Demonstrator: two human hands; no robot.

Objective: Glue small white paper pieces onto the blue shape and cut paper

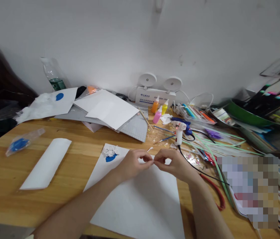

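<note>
My left hand (135, 163) and my right hand (172, 164) meet above a large white sheet of paper (140, 205). Thumb and forefinger of each are pinched, fingertips touching or nearly so. Whatever they hold is too small to name. On the sheet's far left corner lies a flat blue patch (111, 158), partly covered by a clump of white crumbly bits (110, 151). Just beyond my fingers is a small white scrap (150, 149).
A folded white paper (46, 164) and a bag with blue material (18, 145) lie left. Behind are stacked sheets (112, 109) on a grey cutting mat (140, 127), and a bottle (52, 74). A white glue gun (179, 132), its cord, paint bottles (157, 115) and pipe cleaners (211, 149) crowd the right.
</note>
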